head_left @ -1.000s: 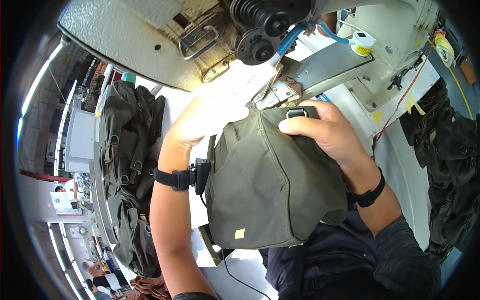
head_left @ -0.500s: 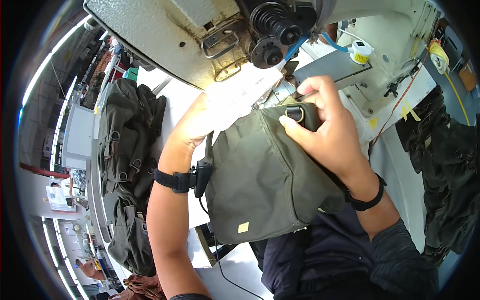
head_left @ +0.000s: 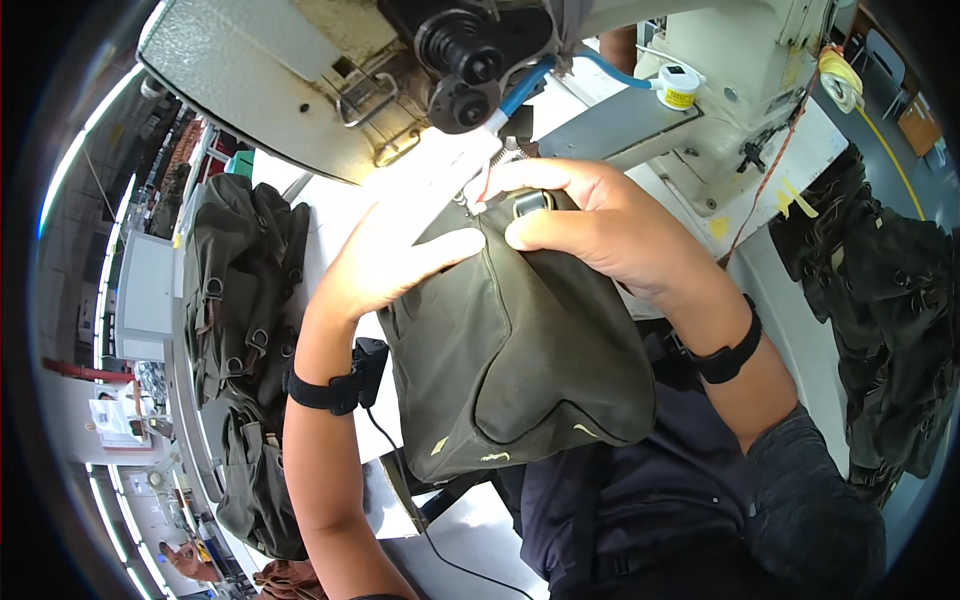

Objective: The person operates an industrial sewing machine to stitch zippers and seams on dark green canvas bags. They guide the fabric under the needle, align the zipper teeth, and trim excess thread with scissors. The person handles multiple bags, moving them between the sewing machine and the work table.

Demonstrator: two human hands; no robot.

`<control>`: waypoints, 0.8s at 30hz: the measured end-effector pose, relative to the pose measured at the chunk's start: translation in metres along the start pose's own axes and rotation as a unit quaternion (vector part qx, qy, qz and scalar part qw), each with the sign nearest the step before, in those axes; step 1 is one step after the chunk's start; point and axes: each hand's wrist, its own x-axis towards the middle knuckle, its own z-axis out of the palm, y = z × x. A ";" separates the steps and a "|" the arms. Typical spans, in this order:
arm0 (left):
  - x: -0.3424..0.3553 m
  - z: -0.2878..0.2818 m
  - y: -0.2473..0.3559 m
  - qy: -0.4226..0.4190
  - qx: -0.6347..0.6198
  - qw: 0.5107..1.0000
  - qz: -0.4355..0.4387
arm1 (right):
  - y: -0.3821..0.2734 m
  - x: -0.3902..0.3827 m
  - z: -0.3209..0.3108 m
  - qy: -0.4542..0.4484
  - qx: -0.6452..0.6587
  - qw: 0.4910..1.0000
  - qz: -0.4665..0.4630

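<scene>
A dark olive fabric bag (head_left: 540, 330) hangs below the sewing machine head (head_left: 270, 70), its top edge up by the machine's working area. My left hand (head_left: 385, 262) grips the bag's upper left, the thumb flat on the fabric beside a seam; glare washes out its fingers. On the upper right, my right hand (head_left: 610, 225) pinches the bag's edge. Its thumb lies next to a black strap tab with a metal ring (head_left: 532, 204), and the fingers reach over the top. The needle area is hidden by glare and my fingers.
More dark olive bags (head_left: 235, 290) lie stacked on the left. Others (head_left: 885, 310) hang at the right. A blue air hose (head_left: 525, 85) runs to a round white fitting (head_left: 679, 88) on the machine. A thin black cable (head_left: 430, 510) trails from my left wristband.
The bag has turned and shifted left, showing more of its end panel. My left thumb now lies on the fabric. My right hand has come closer to the left one, fingers lower over the edge.
</scene>
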 end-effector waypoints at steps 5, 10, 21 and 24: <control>0.008 -0.001 0.004 0.045 0.100 0.988 0.109 | 0.014 -0.008 -0.001 0.121 -0.230 0.957 -0.126; 0.011 -0.004 0.000 0.084 0.154 0.969 0.173 | 0.015 -0.009 0.003 0.141 -0.236 0.957 -0.091; 0.016 -0.007 -0.004 0.005 0.114 0.987 0.110 | 0.009 0.006 -0.001 0.156 -0.301 0.934 -0.108; 0.013 -0.007 -0.003 0.023 0.108 0.988 0.110 | -0.004 0.010 0.000 0.142 -0.324 0.932 -0.083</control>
